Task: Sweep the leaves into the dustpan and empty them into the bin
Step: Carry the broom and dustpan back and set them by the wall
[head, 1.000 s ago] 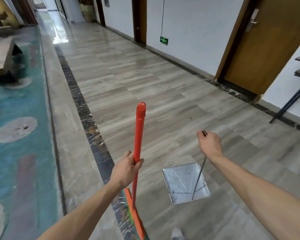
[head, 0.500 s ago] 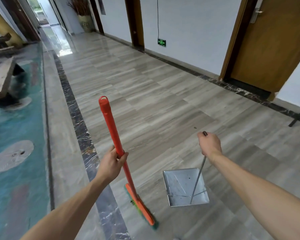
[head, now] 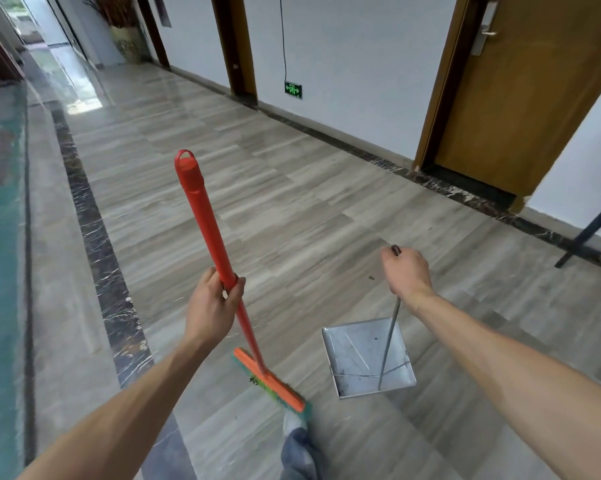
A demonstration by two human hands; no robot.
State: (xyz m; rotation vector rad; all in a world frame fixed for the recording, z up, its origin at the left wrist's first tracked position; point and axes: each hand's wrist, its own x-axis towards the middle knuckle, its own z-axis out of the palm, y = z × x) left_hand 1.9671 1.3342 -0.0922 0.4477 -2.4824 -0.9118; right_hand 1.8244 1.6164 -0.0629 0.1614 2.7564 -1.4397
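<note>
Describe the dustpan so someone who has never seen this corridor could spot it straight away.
On the grey striped floor of the corridor, look below the right hand. The dustpan hangs there on a thin metal rod that the hand grips. Unlike the orange broom beside it, it is a flat, square tray of shiny metal.

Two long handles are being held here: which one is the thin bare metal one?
The dustpan handle, gripped at its top by the right hand. It is a slim grey rod; the broom handle in the left hand is thick and red.
</note>
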